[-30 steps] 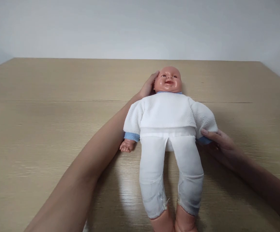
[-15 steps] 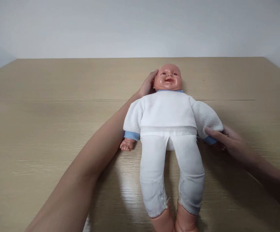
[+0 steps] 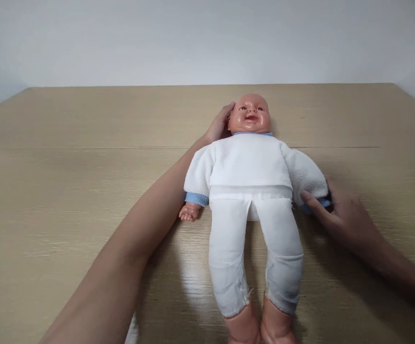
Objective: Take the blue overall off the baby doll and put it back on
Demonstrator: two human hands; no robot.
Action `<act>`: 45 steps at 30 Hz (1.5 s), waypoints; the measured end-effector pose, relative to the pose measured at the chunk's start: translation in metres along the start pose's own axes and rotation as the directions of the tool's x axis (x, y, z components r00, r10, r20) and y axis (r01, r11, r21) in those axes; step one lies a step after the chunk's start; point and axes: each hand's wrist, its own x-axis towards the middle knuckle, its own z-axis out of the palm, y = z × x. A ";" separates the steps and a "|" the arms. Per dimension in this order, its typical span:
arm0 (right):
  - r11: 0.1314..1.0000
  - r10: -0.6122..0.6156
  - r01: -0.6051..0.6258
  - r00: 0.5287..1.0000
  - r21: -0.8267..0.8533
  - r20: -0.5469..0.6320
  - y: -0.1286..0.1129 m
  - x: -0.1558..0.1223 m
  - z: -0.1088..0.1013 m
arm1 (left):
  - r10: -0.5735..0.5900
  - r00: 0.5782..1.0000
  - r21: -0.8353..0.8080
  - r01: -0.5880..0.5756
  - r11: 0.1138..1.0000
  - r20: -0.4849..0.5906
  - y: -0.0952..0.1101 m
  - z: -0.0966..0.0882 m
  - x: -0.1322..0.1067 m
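Doll [image 3: 248, 162] lies face-up on the table [image 3: 85, 191], left hand [image 3: 220, 125] against its head [image 3: 250, 114], seemingly to steady it, grip too hidden to tell, while the right hand [image 3: 349, 220] pinches its sleeve [image 3: 308, 172].

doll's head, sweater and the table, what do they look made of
Doll's head: probably vinyl or plastic; smooth, with glossy highlights.
Sweater: likely fleece or similar, matte; its white sleeves look nubby.
Table: wood or wood-look laminate, can't tell which; grain-like lines and a soft sheen.
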 end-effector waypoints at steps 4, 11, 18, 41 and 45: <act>0.993 -0.043 0.039 0.999 -0.109 -0.031 0.005 -0.003 0.003 | -0.072 0.996 -0.004 0.072 0.997 0.047 0.001 0.003 -0.001; 0.973 -0.124 0.109 0.991 -0.205 -0.059 0.008 -0.003 0.005 | -0.018 0.998 0.016 0.019 1.000 -0.067 -0.007 -0.028 0.010; 0.981 -0.120 0.107 0.990 -0.163 -0.073 0.011 0.004 0.010 | 0.052 0.988 -0.019 -0.055 0.998 -0.146 -0.004 -0.049 -0.015; 0.964 -0.028 0.096 0.964 0.247 -0.266 0.040 -0.078 0.012 | 0.166 0.824 0.327 0.025 0.945 -0.541 0.015 0.016 -0.230; 0.980 -0.047 0.108 0.941 0.166 -0.335 0.025 -0.172 0.001 | 0.561 0.682 0.725 -0.066 0.686 -0.469 0.008 0.086 -0.303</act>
